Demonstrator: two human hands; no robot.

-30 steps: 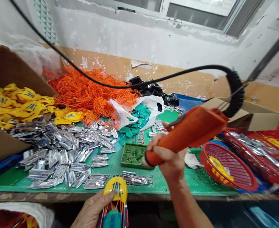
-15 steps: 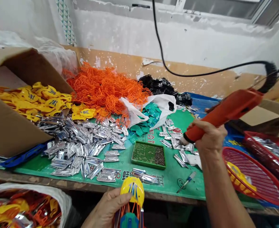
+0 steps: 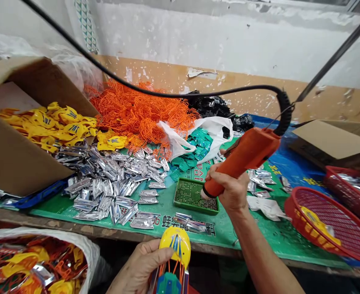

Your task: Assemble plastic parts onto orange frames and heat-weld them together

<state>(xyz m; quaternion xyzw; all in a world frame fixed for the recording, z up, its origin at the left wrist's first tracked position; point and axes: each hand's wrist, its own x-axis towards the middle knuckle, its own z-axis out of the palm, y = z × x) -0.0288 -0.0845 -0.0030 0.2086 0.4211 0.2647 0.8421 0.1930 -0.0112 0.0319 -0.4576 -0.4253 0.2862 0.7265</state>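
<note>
My left hand [image 3: 140, 261] is closed on a partly built plastic toy [image 3: 175, 247] at the bottom edge. The toy has a yellow rounded front with blue stripes, orange struts, a teal block and shiny sides; its lower end is out of view. My right hand [image 3: 230, 190] grips an orange electric screwdriver [image 3: 243, 159], tilted with its nose down. That nose is over the right side of a green perforated tray [image 3: 180, 202] holding small screws. Whether the bit touches a screw I cannot tell. Silver stamped plates [image 3: 106, 192] lie heaped left of the tray.
A black cable [image 3: 167, 94] runs from the screwdriver across the view. Yellow parts [image 3: 63, 122] spill from a cardboard box [image 3: 21, 157]. Behind lie orange frames [image 3: 143, 110] and a white bag [image 3: 218, 134] of teal pieces. A red basket [image 3: 293, 204] stands right; a full sack [image 3: 90, 245] sits lower left.
My right hand has brought the electric screwdriver left and down, from the silver plates on the right to the screw tray. My left hand still holds the toy; the view has shifted slightly.
</note>
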